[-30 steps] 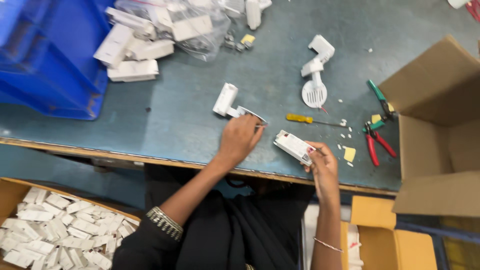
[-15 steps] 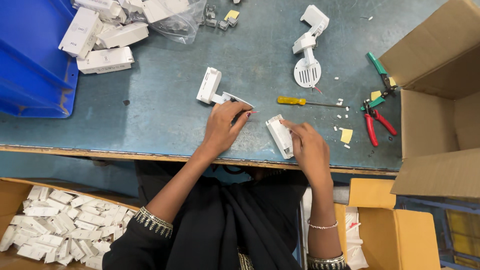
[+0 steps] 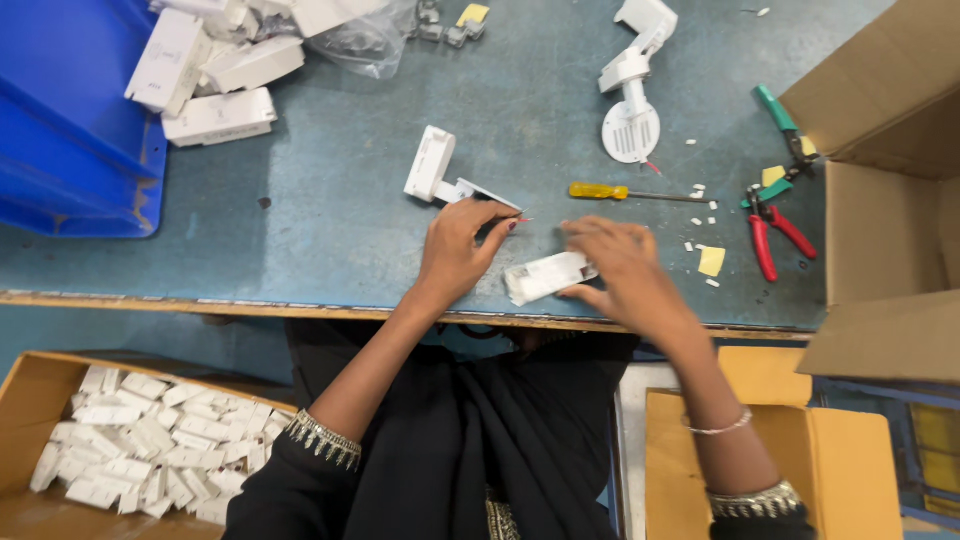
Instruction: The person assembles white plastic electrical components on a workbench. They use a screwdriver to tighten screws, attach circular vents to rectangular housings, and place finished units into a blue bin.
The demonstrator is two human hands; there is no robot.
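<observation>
1. White module (image 3: 545,277) sits low on the bench (image 3: 330,200), near its front edge, and I see my right hand (image 3: 625,270) closed on its right end, fingers curled over the top with the thumb underneath.
2. My left hand (image 3: 462,245) lies just left of the module, fingertips pinched together at something small and reddish; I cannot tell what it is.
3. That left hand touches the thin plate of a white bracket (image 3: 440,170), which lies flat just above it.
4. The two hands are close, but a small gap shows between them over the module.
5. A yellow screwdriver (image 3: 625,192) lies above my right hand, its tip pointing right.
6. Beyond it stands a white round-based fitting (image 3: 632,100).
7. Red pliers (image 3: 772,235) and green cutters (image 3: 785,130) lie to the right, near an open carton (image 3: 890,200).
8. Small white scraps and a yellow tab (image 3: 712,261) are scattered between the screwdriver and pliers.
9. A blue bin (image 3: 70,130) fills the far left corner, with white housings (image 3: 215,85) piled beside it and a clear bag (image 3: 370,40) near them.
10. Below the bench, at my left, a box (image 3: 30,410) holds many white parts (image 3: 150,455).
</observation>
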